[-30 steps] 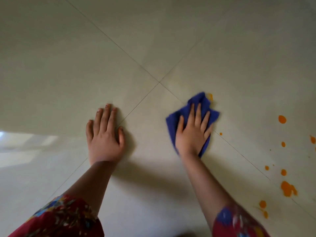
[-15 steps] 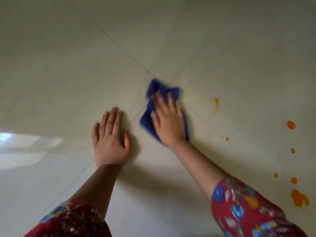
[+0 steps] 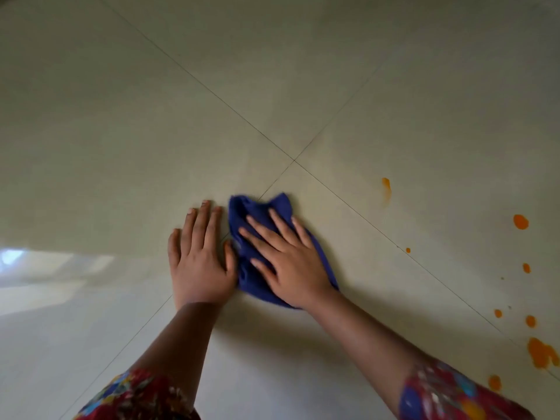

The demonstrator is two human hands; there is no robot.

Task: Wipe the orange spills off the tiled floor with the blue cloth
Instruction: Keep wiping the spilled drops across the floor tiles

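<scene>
A crumpled blue cloth (image 3: 257, 213) lies on the pale tiled floor (image 3: 212, 101), just below where four tiles meet. My right hand (image 3: 288, 256) presses flat on the cloth with straight, spread fingers. Beside it, my left hand (image 3: 200, 262) rests palm down on the bare tile, its thumb touching the cloth's left edge. Orange spills lie off to the right: a smeared streak (image 3: 386, 187), a round drop (image 3: 520, 221), a tiny dot (image 3: 408, 250), several small drops (image 3: 530, 321) and a larger blotch (image 3: 541, 353) near the frame's right edge.
Thin grout lines cross at the tile corner (image 3: 294, 160). A bright window reflection (image 3: 45, 265) shines on the floor at the left. Red patterned sleeves cover both forearms at the bottom of the frame.
My right hand has swept the cloth leftward, from beside the orange streak to right against my left hand. The left hand has stayed planted.
</scene>
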